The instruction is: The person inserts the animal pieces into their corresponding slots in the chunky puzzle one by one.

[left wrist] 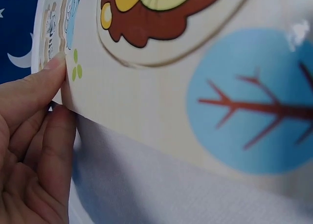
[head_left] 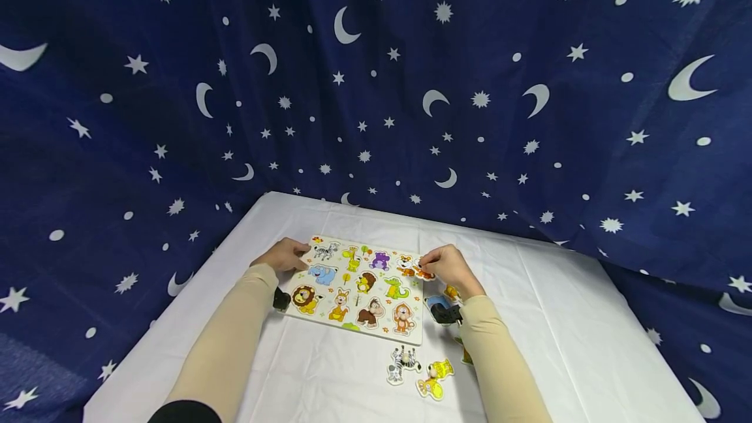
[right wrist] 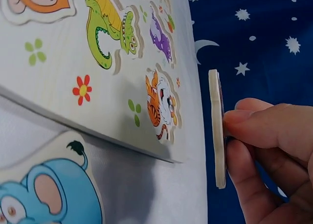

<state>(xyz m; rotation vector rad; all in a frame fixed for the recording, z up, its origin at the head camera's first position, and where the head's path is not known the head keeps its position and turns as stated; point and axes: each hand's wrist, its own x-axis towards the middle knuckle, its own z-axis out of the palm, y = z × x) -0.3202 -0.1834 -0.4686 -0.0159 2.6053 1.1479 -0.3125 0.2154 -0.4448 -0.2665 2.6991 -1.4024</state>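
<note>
A puzzle board [head_left: 330, 288] with animal pictures in cut-out outlines lies on the white table. My left hand [head_left: 284, 255] grips its left edge, thumb [left wrist: 36, 89] on top and fingers curled at the side and below. Past the board's upper right corner, my right hand [head_left: 451, 268] pinches a tiger puzzle piece [head_left: 424, 271] between thumb and fingers. In the right wrist view that piece [right wrist: 218, 131] stands edge-on, apart from the board, near the tiger outline [right wrist: 159, 106]. Its picture side is hidden there.
A zebra piece [head_left: 404, 365] and a giraffe piece [head_left: 435, 380] lie in front of the board. An elephant piece [right wrist: 58, 190] lies by its right edge. Other pieces are partly covered by my right arm. A blue star-patterned curtain [head_left: 376, 103] hangs behind the table.
</note>
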